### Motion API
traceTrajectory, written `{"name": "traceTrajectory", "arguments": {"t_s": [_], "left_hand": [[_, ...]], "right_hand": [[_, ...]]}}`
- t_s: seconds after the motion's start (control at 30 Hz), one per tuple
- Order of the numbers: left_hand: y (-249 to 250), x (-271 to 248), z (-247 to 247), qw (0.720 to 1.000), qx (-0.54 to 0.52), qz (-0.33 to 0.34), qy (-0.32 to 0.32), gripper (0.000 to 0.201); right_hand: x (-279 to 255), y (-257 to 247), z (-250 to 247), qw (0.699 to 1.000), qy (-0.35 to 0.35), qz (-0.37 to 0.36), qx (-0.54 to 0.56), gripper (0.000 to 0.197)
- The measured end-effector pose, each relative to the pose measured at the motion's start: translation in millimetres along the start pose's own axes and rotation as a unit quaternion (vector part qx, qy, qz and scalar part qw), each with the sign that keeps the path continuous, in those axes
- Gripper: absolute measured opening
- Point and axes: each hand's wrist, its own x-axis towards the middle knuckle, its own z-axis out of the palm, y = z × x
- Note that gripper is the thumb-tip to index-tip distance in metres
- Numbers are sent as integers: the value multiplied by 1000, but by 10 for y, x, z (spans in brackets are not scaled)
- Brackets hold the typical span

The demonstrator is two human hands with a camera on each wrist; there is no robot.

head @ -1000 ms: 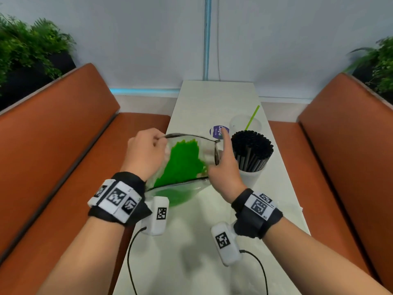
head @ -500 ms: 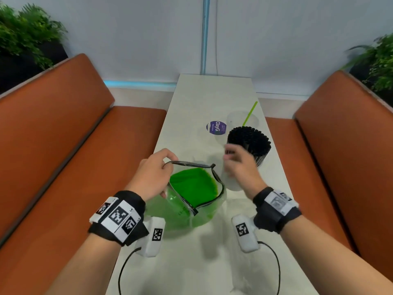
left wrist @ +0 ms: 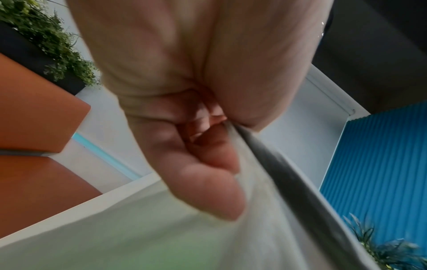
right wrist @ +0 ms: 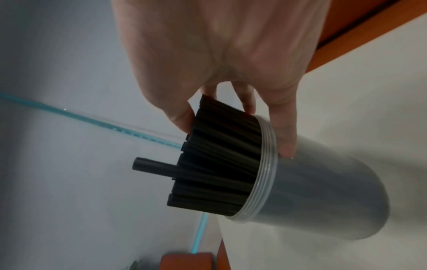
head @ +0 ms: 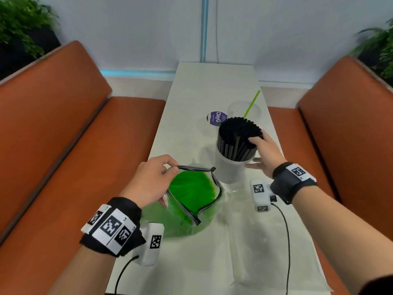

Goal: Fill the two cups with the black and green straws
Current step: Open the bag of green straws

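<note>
Left hand pinches bag rim, right hand spread on the black-straw cup

Left hand (head: 152, 179) pinches the zip edge of clear bag (head: 187, 211) holding green straws (head: 191, 190), mouth open, on narrow white tabletop (head: 212, 86) near its left edge; right hand (head: 263, 153), fingers spread, touches black straws (head: 238, 137) and rim of near cup (head: 229, 169); far cup (head: 244, 109) holds one green straw (head: 252, 104); purple "ClayG" sticker (head: 216, 118) beside it; bare tabletop beyond and toward the person
</note>
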Motion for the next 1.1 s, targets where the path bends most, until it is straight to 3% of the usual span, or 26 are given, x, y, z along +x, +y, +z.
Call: {"name": "traceTrajectory", "arguments": {"t_s": [0.1, 0.33, 0.4, 0.57, 0.87, 1.0, 1.1], "left_hand": [[-14, -19, 31, 1000, -2, -9, 0, 14], [-15, -17, 110, 999, -8, -31, -32, 10], [2, -4, 147, 999, -10, -27, -33, 11], [66, 93, 304, 999, 1, -15, -40, 11], [51, 155, 491, 998, 15, -38, -52, 9], [27, 165, 547, 998, 14, -43, -52, 9], [38, 184, 583, 997, 9, -49, -52, 9]], "right_hand": [[-9, 8, 364, 1000, -9, 2, 17, 53], [30, -12, 997, 999, -53, 10, 11, 64], [77, -49, 948, 998, -48, 31, -5, 71], [514, -131, 373, 993, 41, 27, -110, 67], [1186, -180, -63, 944, 23, 15, -329, 78], [1305, -89, -70, 936, 52, -9, -348, 70], [1331, -44, -70, 932, 104, -39, -344, 38]]}}
